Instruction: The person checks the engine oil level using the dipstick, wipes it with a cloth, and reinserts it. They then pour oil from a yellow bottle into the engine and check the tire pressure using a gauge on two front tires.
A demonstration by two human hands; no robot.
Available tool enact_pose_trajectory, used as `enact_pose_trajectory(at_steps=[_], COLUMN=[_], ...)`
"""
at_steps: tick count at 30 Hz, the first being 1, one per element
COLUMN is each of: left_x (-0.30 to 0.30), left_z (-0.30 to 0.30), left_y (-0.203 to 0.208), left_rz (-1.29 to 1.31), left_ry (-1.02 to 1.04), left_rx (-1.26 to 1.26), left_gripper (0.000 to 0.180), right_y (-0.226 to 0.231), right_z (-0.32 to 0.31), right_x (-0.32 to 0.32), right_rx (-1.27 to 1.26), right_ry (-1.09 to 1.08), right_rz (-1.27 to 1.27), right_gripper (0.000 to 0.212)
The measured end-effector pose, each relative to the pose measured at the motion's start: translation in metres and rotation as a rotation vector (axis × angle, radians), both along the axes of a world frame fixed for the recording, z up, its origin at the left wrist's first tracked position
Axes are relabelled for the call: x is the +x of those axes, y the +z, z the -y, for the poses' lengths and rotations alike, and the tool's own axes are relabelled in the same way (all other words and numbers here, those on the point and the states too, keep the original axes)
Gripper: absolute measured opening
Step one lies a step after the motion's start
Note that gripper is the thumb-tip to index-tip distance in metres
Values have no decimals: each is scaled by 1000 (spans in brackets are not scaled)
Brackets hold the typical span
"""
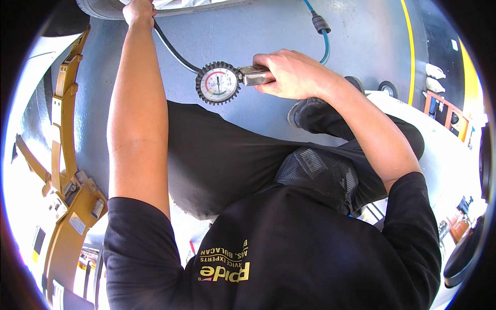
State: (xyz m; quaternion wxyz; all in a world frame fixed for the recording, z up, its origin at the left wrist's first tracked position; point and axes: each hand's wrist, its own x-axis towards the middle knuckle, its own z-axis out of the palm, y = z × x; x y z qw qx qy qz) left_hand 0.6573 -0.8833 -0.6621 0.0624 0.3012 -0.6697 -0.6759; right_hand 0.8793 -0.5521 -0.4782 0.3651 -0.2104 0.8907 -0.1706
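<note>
In my right hand [292,72] is a tire inflator [257,76], its metal handle gripped in closed fingers. The round dial gauge [218,83], in a ribbed black guard, faces up at the inflator's left end. From there a black rubber hose [175,51] curves up to my left hand [138,10], which is closed on the hose's end right against the wheel [199,5]. The hose tip and some of the left fingers are cut off by the picture's top edge. A teal air line [326,46] with a dark coupling [321,23] hangs beyond my right hand.
A yellow vehicle-lift arm [64,119] stands along the left side. The grey floor [248,36] carries a yellow line [409,46] at the right. Small wheels [387,89] and an orange rack [448,113] are at the far right. My bent legs lie below the inflator.
</note>
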Motion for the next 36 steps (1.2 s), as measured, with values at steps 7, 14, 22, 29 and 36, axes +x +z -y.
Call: enact_pose_trajectory(at_steps=[7,14,22,29,36], left_x=[-4,-2,-1,0,-1], left_z=[7,2,3,1,2], left_y=[-8,-3,-2,0,1], left_rz=[-37,-24,-19,-27,22], left_ry=[4,15,15,21,15], left_rx=[131,116,122,123,118], left_gripper=[35,34,40,41,40], right_y=[-5,-7,-7,-16,-11], right_z=[4,6,6,3,4], right_x=[-3,-2,-4,-3,-4], right_rx=[126,121,92,110,101], right_ry=[43,24,-24,14,26], right_rz=[-68,-46,-10,-51,-43], right_gripper=[21,21,16,23,23])
